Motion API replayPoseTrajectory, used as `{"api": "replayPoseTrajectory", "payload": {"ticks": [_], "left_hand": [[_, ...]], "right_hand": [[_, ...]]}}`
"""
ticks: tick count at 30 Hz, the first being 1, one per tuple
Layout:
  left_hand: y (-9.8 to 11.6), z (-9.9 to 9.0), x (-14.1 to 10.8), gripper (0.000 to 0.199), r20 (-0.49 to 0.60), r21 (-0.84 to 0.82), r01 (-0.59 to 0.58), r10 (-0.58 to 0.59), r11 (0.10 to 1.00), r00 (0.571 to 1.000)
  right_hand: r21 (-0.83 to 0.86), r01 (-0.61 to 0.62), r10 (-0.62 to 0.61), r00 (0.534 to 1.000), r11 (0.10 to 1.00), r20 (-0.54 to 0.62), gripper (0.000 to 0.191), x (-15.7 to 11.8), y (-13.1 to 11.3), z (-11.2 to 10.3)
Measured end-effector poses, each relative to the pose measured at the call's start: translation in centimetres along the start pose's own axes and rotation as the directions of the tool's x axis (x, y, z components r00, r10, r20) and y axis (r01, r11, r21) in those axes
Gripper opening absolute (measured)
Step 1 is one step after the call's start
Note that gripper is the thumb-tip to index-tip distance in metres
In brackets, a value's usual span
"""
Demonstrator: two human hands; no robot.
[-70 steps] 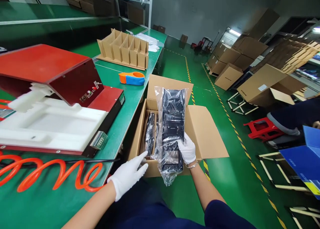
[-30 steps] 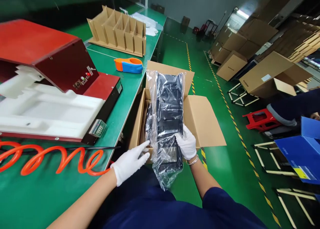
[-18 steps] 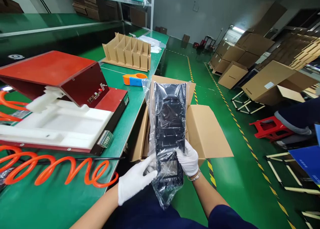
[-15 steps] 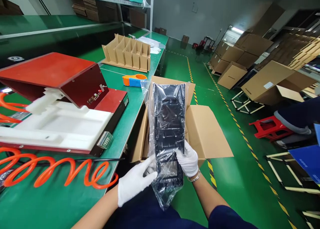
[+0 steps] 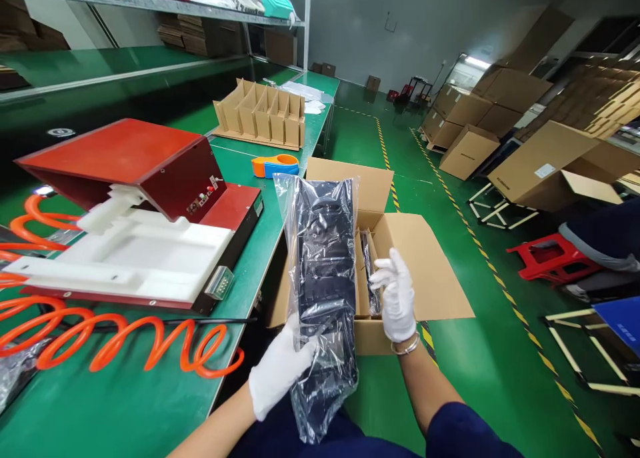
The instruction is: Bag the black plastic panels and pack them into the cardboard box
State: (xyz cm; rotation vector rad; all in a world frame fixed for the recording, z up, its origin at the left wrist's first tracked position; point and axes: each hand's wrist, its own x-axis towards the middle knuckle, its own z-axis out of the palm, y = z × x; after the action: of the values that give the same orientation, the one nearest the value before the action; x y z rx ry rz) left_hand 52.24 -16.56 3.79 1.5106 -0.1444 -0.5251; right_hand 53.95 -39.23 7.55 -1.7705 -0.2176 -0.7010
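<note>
A long black plastic housing in a clear plastic bag (image 5: 327,278) is held upright in front of me. My left hand (image 5: 285,365), in a white glove, grips its lower left edge, thumb on the front and the other fingers partly hidden. To the right of the bag, my right hand (image 5: 397,295), also gloved, is apart from it with its fingers spread and nothing in them. Behind both is an open cardboard box (image 5: 425,265) with cardboard dividers. A dark bagged piece (image 5: 371,275) stands in one of its slots.
On the green workbench (image 5: 150,398) to the left sit a red machine with a white fixture (image 5: 120,151), a coiled orange air hose (image 5: 150,341), a tape dispenser (image 5: 275,165) and a cardboard divider grid (image 5: 263,115). A person sits on a red stool (image 5: 550,255) at right.
My right hand has let go of the bagged housing and moved right, its fingers opening. The housing has shifted slightly left in my left hand, uncovering the box's slots.
</note>
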Motion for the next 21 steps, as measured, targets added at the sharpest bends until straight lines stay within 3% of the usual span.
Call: {"api": "replayPoseTrajectory", "payload": {"ticks": [1,3,5,6,9,11,14,18,21], "left_hand": [[-0.2,-0.1,0.2,0.056,-0.018,0.013,-0.006,0.006,1.0,1.0],[-0.5,-0.3,0.5,0.057,-0.05,0.054,-0.021,0.024,0.998,0.998],[-0.8,-0.5,0.7,0.057,-0.075,0.097,-0.035,0.042,0.995,0.996],[-0.9,-0.6,0.8,0.057,-0.087,0.114,-0.04,0.05,0.993,0.995],[-1.0,-0.8,0.8,0.057,-0.108,0.115,-0.038,0.051,0.993,0.993],[-1.0,-0.8,0.7,0.058,-0.107,0.087,-0.034,0.043,0.996,0.993],[-1.1,-0.9,0.8,0.059,-0.109,0.067,-0.034,0.041,0.997,0.993],[-1.8,-0.9,1.0,0.058,-0.121,0.073,-0.057,0.066,0.996,0.99],[-2.4,-0.9,1.1,0.062,-0.115,0.068,-0.081,0.089,0.994,0.989]], "right_hand": [[-0.011,0.01,-0.01,1.0,1.0,0.015,0.054,0.9,-0.9,0.0],[-0.02,0.027,-0.022,0.978,0.999,0.209,0.057,2.2,-2.7,0.6],[-0.02,-0.04,0.045,0.895,0.999,0.443,0.069,3.1,-4.1,1.8],[-0.041,-0.11,0.116,0.859,0.993,0.499,0.075,3.4,-4.6,2.5],[-0.134,-0.364,0.383,0.802,0.922,0.457,0.083,3.9,-5.2,4.0],[-0.142,-0.463,0.479,0.781,0.875,0.401,0.086,4.0,-5.2,4.3],[-0.109,-0.508,0.506,0.763,0.854,0.402,0.089,3.8,-5.3,4.1],[-0.028,-0.52,0.489,0.781,0.854,0.389,0.083,3.2,-5.8,3.7],[0.084,-0.527,0.433,0.771,0.846,0.467,0.081,2.8,-6.6,4.0]]}}
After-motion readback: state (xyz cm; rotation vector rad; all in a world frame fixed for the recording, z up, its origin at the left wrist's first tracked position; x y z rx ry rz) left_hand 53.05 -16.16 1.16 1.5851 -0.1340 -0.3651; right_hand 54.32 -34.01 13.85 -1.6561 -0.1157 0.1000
